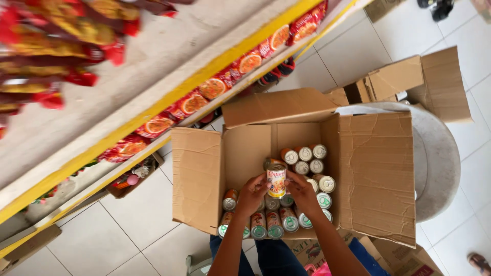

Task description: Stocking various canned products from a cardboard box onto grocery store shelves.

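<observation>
Left hand and right hand are both gripping one can | box of cans sitting at 12 o'clock

Hands: we see the left hand and the right hand closed around one can from either side, holding it upright above the open cardboard box.
Can: tall, with an orange and white label.
Box: flaps spread wide, more cans inside, some lying with their ends towards us.
Shelves: yellow-edged, to our left, lined with red and orange packets.
Floor: pale tiles, another opened box behind.
</observation>
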